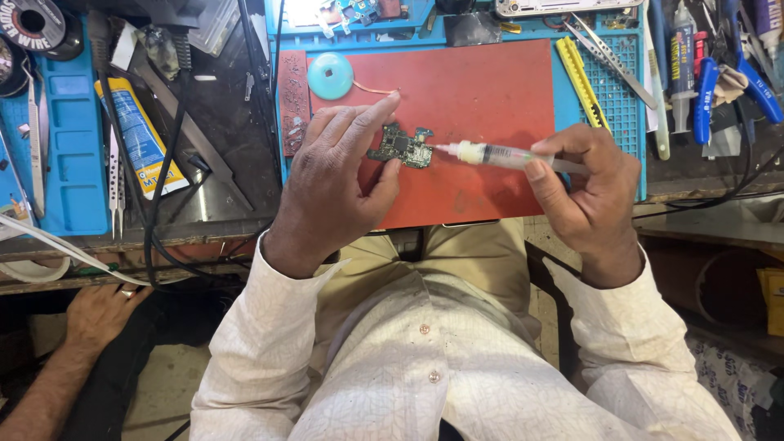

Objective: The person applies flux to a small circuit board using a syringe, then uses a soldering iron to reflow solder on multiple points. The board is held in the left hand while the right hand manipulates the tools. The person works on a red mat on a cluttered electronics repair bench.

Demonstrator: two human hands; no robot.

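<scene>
A small dark circuit board [402, 147] lies on the red mat [482, 90]. My left hand [339, 175] rests on the mat and pins the board's left side with thumb and fingers. My right hand [584, 188] grips a clear syringe [498, 154] held level, its pale tip pointing left and touching the board's right edge.
A round teal disc [330, 75] sits at the mat's top left beside a brown strip [294, 102]. A yellow cutter [578, 75], tweezers [608, 57], blue-handled pliers [707, 94] and tubes lie right. A tube [139, 135], cables and tweezers [116, 184] lie left. Another person's hand [102, 314] shows lower left.
</scene>
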